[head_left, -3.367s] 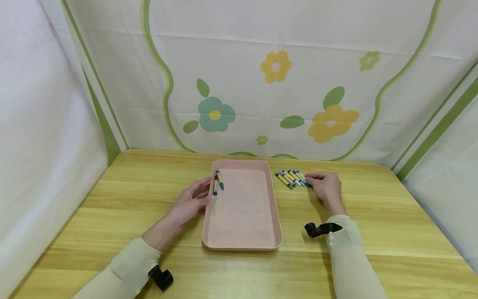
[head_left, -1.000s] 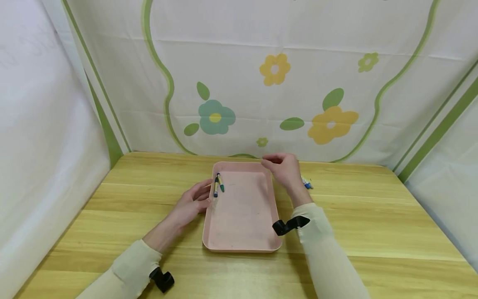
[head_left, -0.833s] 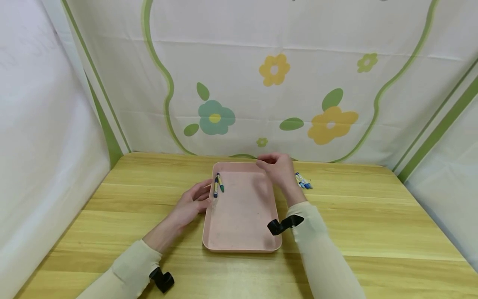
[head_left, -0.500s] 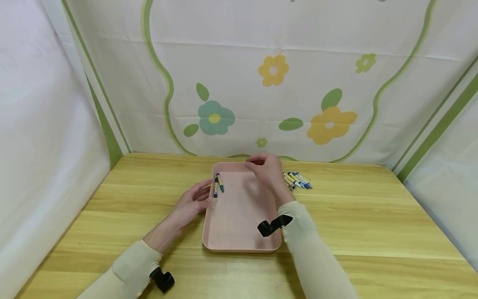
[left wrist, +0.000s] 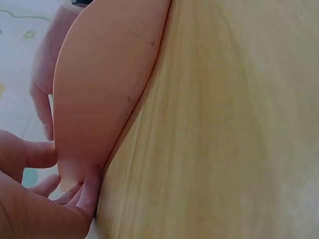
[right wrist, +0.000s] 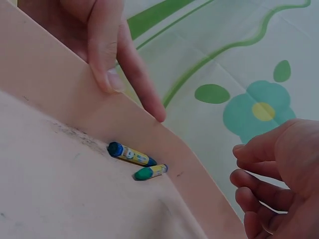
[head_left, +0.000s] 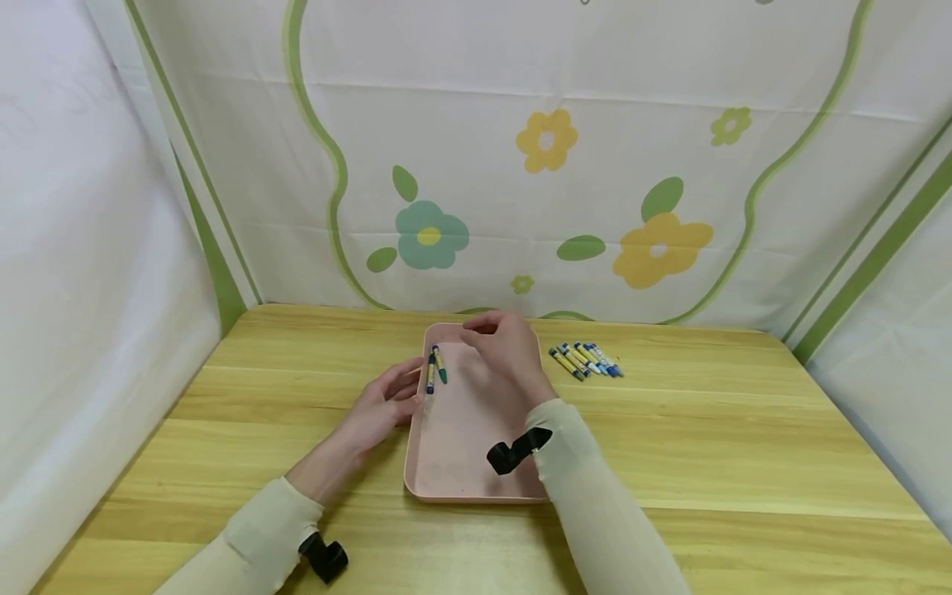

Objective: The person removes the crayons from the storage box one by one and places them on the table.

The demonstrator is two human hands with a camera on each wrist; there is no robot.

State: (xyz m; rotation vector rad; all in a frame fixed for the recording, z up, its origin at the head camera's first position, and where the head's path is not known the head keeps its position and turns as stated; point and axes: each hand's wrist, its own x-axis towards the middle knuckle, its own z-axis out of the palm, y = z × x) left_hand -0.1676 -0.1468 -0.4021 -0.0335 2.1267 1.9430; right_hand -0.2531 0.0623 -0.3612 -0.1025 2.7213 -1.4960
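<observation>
My left hand rests at the left side of a pink tray, fingers relaxed against its outer wall. Its thumb lies right at the rim. Inside the tray, along the left wall, lie two crayons: a blue-ended one and a green-tipped one. Over the tray's far part hovers my right hand, its fingers loosely bent. No crayon shows between its thumb and fingertips in the right wrist view. Several crayons with yellow or white wrappers lie side by side to the tray's right.
Everything stands on a wooden table. A white curtain printed with flowers hangs behind its back edge, and more white cloth closes off the left side. Dark smudges mark the tray floor.
My right hand has left the row of crayons and moved left across the tray, bringing the row back into sight. My left hand and the two crayons in the tray stay put.
</observation>
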